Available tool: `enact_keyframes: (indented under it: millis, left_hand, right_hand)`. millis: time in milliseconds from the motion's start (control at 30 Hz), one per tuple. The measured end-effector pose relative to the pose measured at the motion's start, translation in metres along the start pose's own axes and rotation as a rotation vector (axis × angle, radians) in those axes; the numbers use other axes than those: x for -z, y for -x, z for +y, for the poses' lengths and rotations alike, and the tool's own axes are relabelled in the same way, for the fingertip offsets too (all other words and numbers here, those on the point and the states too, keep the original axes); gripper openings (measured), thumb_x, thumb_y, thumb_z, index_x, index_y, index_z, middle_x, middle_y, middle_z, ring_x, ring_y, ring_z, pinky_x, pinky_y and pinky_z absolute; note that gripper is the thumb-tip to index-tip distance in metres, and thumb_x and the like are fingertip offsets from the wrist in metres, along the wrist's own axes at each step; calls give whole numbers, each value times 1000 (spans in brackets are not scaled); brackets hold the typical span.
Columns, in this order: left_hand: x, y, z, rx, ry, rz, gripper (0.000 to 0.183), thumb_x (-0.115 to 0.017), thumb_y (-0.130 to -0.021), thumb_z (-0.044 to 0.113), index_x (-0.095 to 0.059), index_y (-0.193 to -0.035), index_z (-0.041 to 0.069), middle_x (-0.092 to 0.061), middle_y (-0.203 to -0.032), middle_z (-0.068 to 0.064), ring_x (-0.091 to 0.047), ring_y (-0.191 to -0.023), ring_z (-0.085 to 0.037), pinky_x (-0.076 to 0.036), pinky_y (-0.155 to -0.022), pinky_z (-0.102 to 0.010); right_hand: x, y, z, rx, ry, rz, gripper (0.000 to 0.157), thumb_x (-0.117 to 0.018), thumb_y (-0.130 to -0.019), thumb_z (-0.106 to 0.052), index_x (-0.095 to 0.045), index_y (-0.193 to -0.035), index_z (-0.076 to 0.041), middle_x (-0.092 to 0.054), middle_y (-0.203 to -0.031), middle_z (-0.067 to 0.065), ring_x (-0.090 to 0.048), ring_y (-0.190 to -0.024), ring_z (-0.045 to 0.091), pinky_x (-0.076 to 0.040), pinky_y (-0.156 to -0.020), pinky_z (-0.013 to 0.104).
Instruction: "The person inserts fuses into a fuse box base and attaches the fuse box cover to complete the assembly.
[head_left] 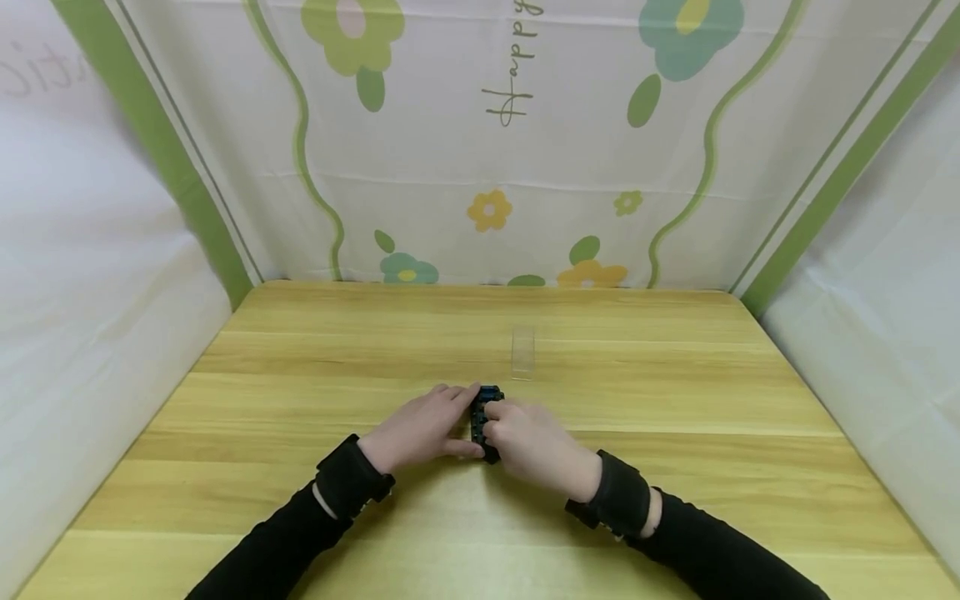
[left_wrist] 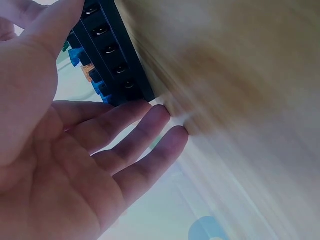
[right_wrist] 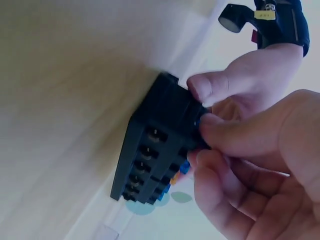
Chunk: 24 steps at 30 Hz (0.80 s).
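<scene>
A black fuse block (head_left: pixel 478 422) stands on the table between both hands, with small blue, orange and green blade fuses along its top. My left hand (head_left: pixel 423 429) holds it by its two ends, thumb at the near end and fingers at the far one. In the left wrist view, a row of metal terminals shows on the side of the block (left_wrist: pixel 111 50). Thumb and curled index finger of my right hand (head_left: pixel 538 442) pinch at the block's top, near one end. What lies between these fingertips is mostly hidden; a bit of blue shows beside the thumb.
Beyond the hands, a clear plastic cover (head_left: pixel 522 353) lies on the wooden table (head_left: pixel 337 325). A flower-printed fabric wall (head_left: pixel 450 142) rises behind the table's far edge, and pale cloth hangs at both sides. Each wrist wears a black band (head_left: pixel 352 477).
</scene>
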<state>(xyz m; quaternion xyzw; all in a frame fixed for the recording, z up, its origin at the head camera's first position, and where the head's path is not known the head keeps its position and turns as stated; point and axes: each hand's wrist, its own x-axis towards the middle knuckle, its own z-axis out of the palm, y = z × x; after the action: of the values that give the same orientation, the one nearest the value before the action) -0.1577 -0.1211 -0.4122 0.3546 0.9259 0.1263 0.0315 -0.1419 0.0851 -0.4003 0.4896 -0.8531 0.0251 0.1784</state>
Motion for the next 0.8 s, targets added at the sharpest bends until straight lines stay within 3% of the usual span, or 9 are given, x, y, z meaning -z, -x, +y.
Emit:
enact_keyframes:
  millis: [133, 500, 800]
  left_hand:
    - [0, -1, 1, -17, -10, 16, 90, -59, -86, 58, -31, -147, -1, -48, -136, -15, -47, -121, -28, -40, -96, -34]
    - [1, 0, 0, -35, -44, 40, 90, -60, -85, 57, -34, -145, -4, -51, -132, -15, -50, -116, -27, -42, -93, -33]
    - [0, 1, 1, -11, -31, 25, 89, -58, -85, 59, -33, -147, 0, -49, -135, -13, -49, -119, -26, -41, -95, -34]
  right_hand:
    - [0, 0, -2, -9, -23, -11, 13, -69, -74, -3, -65, -69, -14, -48, -76, -3, -51, -69, 11, -46, -57, 20]
    - [-3, -3, -2, -4, -97, -22, 19, -64, -75, 3, -63, -65, -14, -46, -72, -6, -48, -66, 9, -42, -60, 18]
    - [3, -2, 14, -57, -383, -133, 11, -68, -86, -4, -72, -78, -11, -50, -73, -6, -47, -64, 4, -39, -60, 9]
